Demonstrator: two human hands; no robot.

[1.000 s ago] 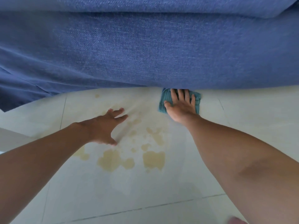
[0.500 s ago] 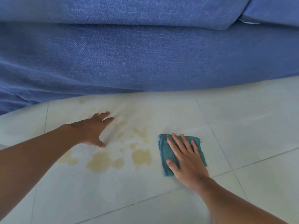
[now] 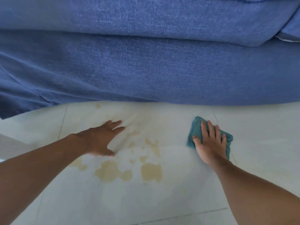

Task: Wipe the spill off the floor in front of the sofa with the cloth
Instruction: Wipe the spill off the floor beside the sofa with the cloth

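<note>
Head view looks down at pale floor tiles (image 3: 162, 202) running up to a blue sofa (image 3: 146, 70), whose fabric front fills the upper half of the picture and meets the floor along a curved line. At the far left, the left forearm reaches in from the lower corner, and the left hand (image 3: 100, 140) rests palm-down on the tile with its fingers straight and spread, grasping nothing; its thumb lies at the near edge of the wet patch. Just right of that hand sits the spill (image 3: 129, 168), a scatter of yellowish-tan puddles: two larger blotches nearest the camera, smaller drops and streaks beyond them, and faint smears fading toward the sofa base. A lone small spot (image 3: 97, 105) lies close to the sofa edge. Further right, apart from the puddles, the teal cloth (image 3: 195, 127) lies folded on the tile, near a grout line and short of the sofa. The right hand (image 3: 209, 143) presses flat on top of it, fingers extended and slightly fanned, not curled around the fabric, with cloth edges showing past the fingertips and beside the thumb.
</note>
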